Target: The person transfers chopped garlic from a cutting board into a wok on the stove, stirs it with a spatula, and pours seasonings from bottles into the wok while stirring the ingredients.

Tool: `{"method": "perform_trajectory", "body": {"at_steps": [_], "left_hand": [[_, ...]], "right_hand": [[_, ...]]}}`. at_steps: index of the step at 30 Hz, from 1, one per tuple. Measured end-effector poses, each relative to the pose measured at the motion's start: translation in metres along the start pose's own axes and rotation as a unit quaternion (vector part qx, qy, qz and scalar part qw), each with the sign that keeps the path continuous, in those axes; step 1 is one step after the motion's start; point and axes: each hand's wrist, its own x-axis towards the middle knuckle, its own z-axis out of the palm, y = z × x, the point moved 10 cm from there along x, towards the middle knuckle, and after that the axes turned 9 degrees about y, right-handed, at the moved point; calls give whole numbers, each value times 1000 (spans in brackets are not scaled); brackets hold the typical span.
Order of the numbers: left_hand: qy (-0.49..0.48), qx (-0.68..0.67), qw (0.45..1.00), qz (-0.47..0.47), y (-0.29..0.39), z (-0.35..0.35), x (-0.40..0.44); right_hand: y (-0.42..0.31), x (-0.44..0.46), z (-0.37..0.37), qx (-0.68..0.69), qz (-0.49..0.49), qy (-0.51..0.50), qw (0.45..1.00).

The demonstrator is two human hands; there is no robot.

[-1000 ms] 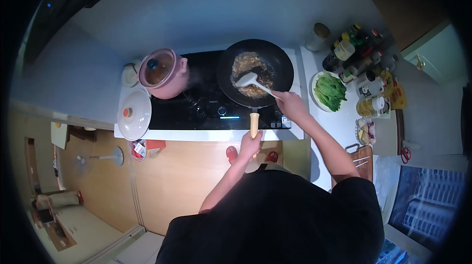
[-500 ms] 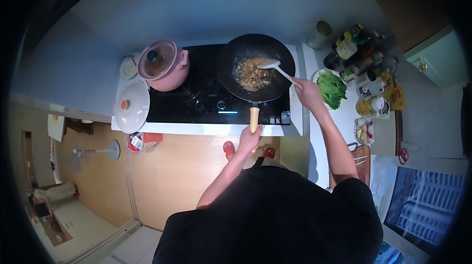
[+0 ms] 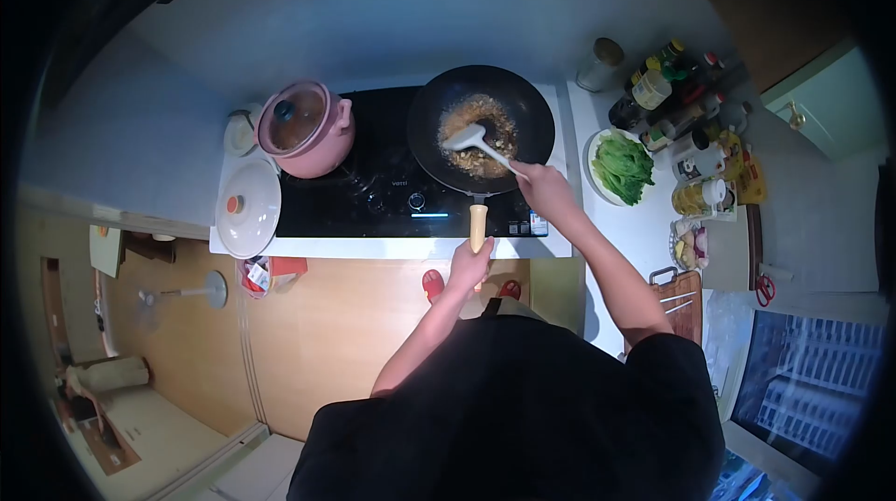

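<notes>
A dark wok sits on the right side of the black cooktop, its pale handle toward me. My left hand is closed around the end of that handle. In my right hand is the shaft of a light grey spatula, its blade down in the wok. The blade rests in browned, crumbly minced food, which is too fine to name. To the right of the wok, a plate of green lettuce stands on the white counter.
A pink pot with a glass lid stands on the cooktop's left, beside a white lid. Bottles and jars crowd the right counter. Nearer me lie a small plate of cut ingredients and a wooden cutting board.
The spatula blade has swept left and toward me through the food, and my right hand has moved left and nearer the wok's rim. My left hand stays on the handle.
</notes>
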Motion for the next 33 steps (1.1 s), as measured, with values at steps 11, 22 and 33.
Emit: {"method": "perform_trajectory", "body": {"at_steps": [11, 22, 33], "left_hand": [[-8, -19, 1000, -4, -7, 1, 5], [-8, -7, 1000, -3, 0, 0, 0], [-15, -29, 999, -11, -1, 3, -1]], "right_hand": [[35, -18, -49, 22, 12, 22, 999], [16, -18, -27, -12, -19, -17, 1000], [37, -27, -32, -21, -11, -9, 1000]]}}
